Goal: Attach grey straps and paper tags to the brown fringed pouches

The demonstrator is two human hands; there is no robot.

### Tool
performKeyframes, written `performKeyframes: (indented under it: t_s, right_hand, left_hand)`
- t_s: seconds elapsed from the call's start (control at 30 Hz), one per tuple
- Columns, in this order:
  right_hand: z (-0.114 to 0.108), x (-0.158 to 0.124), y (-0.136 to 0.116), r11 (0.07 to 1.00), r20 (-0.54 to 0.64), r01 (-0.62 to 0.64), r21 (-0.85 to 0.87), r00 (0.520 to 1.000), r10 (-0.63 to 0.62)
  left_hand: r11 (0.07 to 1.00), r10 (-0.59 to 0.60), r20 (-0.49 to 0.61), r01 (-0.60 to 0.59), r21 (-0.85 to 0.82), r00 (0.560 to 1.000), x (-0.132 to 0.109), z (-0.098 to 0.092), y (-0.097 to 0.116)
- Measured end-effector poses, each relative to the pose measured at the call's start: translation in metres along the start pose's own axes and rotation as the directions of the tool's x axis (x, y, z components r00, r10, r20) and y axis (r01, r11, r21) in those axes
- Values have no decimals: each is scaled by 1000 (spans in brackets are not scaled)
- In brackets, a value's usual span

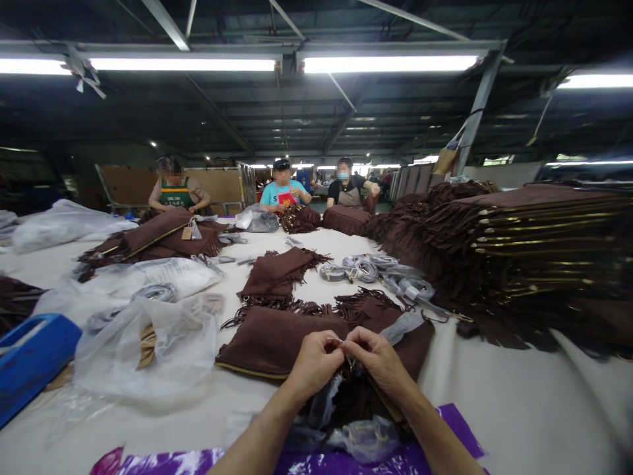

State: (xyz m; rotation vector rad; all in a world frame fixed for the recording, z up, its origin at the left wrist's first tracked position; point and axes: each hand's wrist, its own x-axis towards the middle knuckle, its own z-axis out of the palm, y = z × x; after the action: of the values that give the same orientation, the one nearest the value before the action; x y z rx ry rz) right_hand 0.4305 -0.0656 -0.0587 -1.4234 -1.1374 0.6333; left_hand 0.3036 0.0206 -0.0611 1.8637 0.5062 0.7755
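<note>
Close together, my left hand point(316, 361) and my right hand point(378, 361) are both closed in a fingertip pinch. A thin pale strand point(334, 340) shows between their fingertips; its ends are hidden. Just behind and beneath them lies a dark brown bag point(270, 340) with a gold zipper along its edge. Another brown fringed piece point(419, 346) spreads out to the right. Below my fingers are dark fringe and clear plastic wrapping point(368, 439), partly covered by my wrists.
Brown fringed bags point(534, 244) are stacked high at right. Wrapped grey straps point(363, 269) lie mid-table. On the left are a clear plastic bag point(148, 356) and a blue container point(34, 359). Purple plastic point(173, 463) lines the near edge. Three people point(284, 191) work across the table.
</note>
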Motion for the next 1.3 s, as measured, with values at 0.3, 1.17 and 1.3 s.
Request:
performKeyframes:
  t_s: [0.3, 1.17, 1.3]
  right_hand:
    - [-22, -11, -14, 868, 257, -267, 418, 952, 170]
    - [-4, -8, -7, 840, 216, 292, -458, 953, -214]
    - [-5, -7, 1, 890, 238, 300, -342, 944, -227]
  left_hand:
    - [846, -275, 81, 281, -452, 958, -1, -6, 11]
    - [941, -75, -12, 67, -331, 997, -4, -10, 21]
    - [980, 167, 60, -172, 99, 984, -14, -8, 28]
